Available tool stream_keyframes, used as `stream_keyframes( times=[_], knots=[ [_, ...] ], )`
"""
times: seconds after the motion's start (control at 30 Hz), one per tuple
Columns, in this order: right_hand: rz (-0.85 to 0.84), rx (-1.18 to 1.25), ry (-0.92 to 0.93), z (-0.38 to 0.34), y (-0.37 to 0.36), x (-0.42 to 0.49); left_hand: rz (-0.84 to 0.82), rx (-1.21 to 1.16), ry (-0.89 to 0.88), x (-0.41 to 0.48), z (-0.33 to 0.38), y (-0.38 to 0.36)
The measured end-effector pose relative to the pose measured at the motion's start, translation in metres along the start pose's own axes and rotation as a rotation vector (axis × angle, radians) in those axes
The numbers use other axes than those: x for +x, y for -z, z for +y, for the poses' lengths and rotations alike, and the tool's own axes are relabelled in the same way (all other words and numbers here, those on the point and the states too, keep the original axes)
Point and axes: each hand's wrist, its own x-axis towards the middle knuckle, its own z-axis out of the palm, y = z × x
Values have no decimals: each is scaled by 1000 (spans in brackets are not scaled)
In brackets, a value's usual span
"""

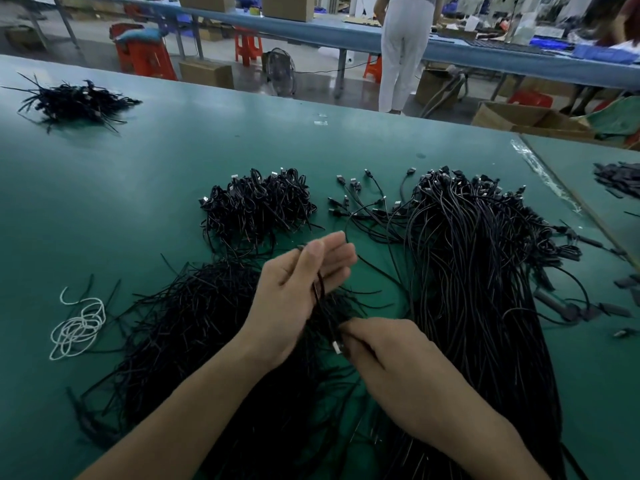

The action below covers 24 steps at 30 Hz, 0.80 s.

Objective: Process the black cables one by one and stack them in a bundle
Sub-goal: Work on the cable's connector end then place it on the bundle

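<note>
One black cable (320, 296) runs across the palm of my left hand (294, 292), thumb laid over it and fingers nearly straight, pointing away. My right hand (384, 351) pinches the cable's silver connector end (336, 346) just below the left palm. Under both hands lies a loose heap of thin black ties (194, 334). A long mass of unprocessed black cables (478, 271) stretches along the right. A stack of coiled black cables (258, 204) sits beyond my left hand. Everything rests on the green table (138, 188).
A white string loop (78, 329) lies at the left. Another dark pile (74, 100) sits at the far left corner. Black parts (620, 180) lie on the neighbouring table at right. A person in white trousers (403, 53) stands beyond the far edge, among cardboard boxes and red stools.
</note>
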Motion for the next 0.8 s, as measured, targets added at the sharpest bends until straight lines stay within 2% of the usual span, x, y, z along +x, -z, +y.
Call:
stream_keyframes(
  times=[0.03,0.1,0.13,0.17,0.27,0.33,0.4,0.5,0.6,0.67,0.8],
  knots=[
    [16,34,24,-1,3,0,0,208,-41,-1,-1,3],
    [105,57,57,1,11,2,-135,658,-40,-4,0,7],
    [167,55,71,5,15,4,-227,828,12,-6,1,8],
    [225,71,82,8,19,6,-298,896,104,-9,2,8],
    [327,239,92,13,24,11,-396,609,394,-17,9,6],
    [335,389,97,13,23,14,-400,420,458,-19,16,5],
    [325,526,58,13,17,16,-436,122,511,-18,20,6],
    [311,568,-48,10,3,15,-357,-310,508,-14,26,0],
    [182,424,-49,6,-11,11,-112,-429,338,-8,21,-3],
    [73,336,-20,2,-16,9,-67,-280,189,-4,13,-1],
    [-17,85,56,0,-12,6,-68,575,-66,-5,-7,9]
  ],
)
